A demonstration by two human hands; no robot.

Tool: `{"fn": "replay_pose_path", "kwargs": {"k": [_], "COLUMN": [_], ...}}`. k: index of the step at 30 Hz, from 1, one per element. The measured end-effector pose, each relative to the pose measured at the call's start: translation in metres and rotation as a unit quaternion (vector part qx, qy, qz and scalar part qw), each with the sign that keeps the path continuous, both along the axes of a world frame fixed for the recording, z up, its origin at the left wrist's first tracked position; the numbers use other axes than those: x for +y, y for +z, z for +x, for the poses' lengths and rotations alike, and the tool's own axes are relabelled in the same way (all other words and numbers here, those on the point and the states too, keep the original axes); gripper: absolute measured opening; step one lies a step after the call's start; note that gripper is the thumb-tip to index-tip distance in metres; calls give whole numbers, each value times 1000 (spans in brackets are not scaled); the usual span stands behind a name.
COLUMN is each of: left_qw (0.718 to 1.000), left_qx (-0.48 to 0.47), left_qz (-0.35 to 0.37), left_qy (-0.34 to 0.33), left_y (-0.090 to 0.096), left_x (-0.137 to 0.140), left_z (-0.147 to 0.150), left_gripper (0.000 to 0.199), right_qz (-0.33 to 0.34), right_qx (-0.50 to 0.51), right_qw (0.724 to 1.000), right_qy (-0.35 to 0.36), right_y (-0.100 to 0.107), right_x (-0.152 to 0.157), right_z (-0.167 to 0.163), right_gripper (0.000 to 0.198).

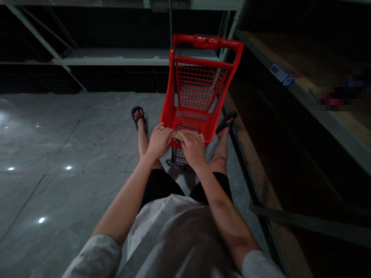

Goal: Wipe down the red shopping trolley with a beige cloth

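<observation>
A small red plastic shopping cart (199, 87) stands between my legs, its near edge toward me and its push handle on the far side. My left hand (160, 142) rests at the near left corner of the cart's rim, fingers curled over it and a ring on one finger. Beside it, my right hand (191, 146) is closed over a crumpled tan cloth (179, 136) on the near rim. Part of that cloth sticks out on both sides of my right hand, and the rest is hidden under the palm. The left thumb reaches close to the cloth.
White metal shelving (116, 61) with dark crates (110, 80) below runs behind the cart. To the right, a wooden shelf unit (290, 50) with a blue label (281, 74) stands close to my leg. Grey tiled floor (72, 135) lies to the left.
</observation>
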State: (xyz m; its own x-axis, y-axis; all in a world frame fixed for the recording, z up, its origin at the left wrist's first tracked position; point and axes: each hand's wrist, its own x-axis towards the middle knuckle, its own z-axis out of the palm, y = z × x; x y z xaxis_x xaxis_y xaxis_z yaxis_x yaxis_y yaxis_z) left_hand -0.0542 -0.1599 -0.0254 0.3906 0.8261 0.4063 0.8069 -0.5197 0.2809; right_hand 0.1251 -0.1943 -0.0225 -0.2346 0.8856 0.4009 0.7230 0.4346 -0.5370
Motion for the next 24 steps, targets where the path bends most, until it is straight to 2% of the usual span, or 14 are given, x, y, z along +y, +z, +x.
{"fn": "replay_pose_path", "kwargs": {"k": [3,5,7,10,12,14,17,20,24], "left_qw": [998,994,992,993,993,994,995,990,986], "left_qx": [-52,-73,-59,9,44,60,76,102,144], "left_qz": [-25,-47,-64,-73,-63,-37,0,10,34], "left_qy": [-25,-63,-95,-95,-85,-77,-68,-93,-76], "left_y": [9,14,16,16,17,18,20,17,9], "left_x": [-4,-7,-9,-10,-11,-11,-12,-15,-15], "left_z": [4,9,16,22,19,14,17,44,81], "left_gripper": [45,51,58,48,39,35,32,35,28], "right_qz": [-5,-17,-33,-31,-11,-8,-39,-36,6], "right_qx": [87,171,262,330,300,226,131,110,46], "right_qw": [995,981,959,941,954,974,991,993,999], "right_qy": [54,88,101,71,21,-7,15,14,-12], "right_y": [-4,-7,-7,-2,4,9,9,2,-7], "right_x": [-4,-7,-7,1,9,16,20,19,18], "right_z": [8,15,22,39,54,67,76,72,70], "right_gripper": [51,55,58,61,54,44,34,33,34]}}
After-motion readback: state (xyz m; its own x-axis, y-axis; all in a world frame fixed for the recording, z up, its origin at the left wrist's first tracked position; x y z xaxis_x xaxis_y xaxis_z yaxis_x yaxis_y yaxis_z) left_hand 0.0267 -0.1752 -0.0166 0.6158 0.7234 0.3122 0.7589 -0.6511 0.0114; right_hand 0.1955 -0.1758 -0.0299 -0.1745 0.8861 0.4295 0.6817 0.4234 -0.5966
